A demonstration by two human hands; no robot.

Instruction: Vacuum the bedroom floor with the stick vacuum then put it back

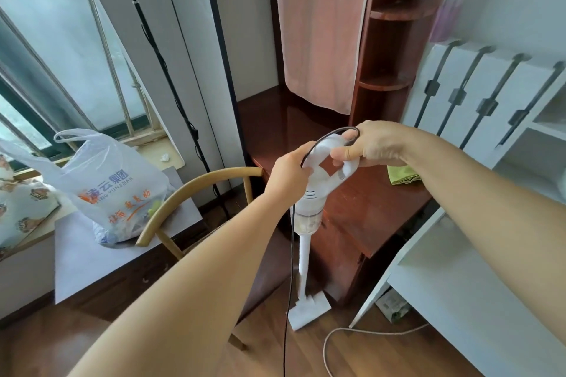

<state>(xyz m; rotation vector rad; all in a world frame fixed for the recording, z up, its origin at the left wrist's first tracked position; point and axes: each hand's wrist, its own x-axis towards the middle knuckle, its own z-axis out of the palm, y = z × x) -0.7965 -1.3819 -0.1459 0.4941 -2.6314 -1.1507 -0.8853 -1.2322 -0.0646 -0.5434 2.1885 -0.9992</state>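
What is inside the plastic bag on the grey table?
The translucent plastic bag on the grey table holds a heap of mixed items at its bottom, with something yellow-green and some crumpled wrapping showing through. The printing and the cloudy plastic hide what the items are.

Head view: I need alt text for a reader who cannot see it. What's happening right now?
Both hands hold the handle of an upright white stick vacuum: the right hand grips the handle's top with a black cord looped over it, the left hand steadies its side. Its floor head rests on the wood floor beside a chair and a desk.
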